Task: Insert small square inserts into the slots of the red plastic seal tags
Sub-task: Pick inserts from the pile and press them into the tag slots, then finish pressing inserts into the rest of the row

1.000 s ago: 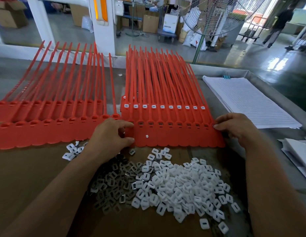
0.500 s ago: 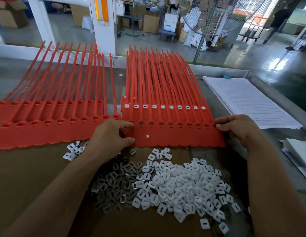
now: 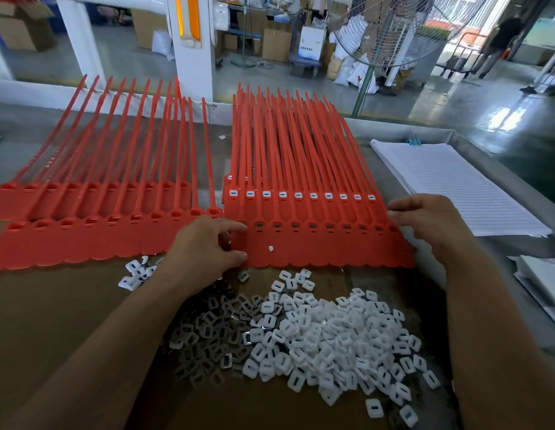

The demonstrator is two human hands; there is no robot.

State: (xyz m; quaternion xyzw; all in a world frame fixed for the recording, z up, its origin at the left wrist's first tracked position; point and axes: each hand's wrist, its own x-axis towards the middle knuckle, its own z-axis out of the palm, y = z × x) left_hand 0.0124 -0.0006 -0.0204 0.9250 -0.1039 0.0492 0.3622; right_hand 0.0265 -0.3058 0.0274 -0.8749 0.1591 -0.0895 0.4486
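Two strips of red seal tags lie on the table. The right stack has a front row with dark slots and a back row holding white inserts. My left hand grips the left end of the front strip between thumb and fingers. My right hand holds its right end with curled fingers. One loose white insert lies on the strip. A pile of white square inserts sits in front, with darker metal-faced ones on its left. The left stack of tags has bare slots.
A stack of lined white paper lies right of the tags, more white sheets at the right edge. A few inserts lie apart near my left wrist. A floor fan stands beyond the table.
Both hands stay on the ends of the front strip. My right hand has shifted slightly downward along the right end; the strip has barely moved.
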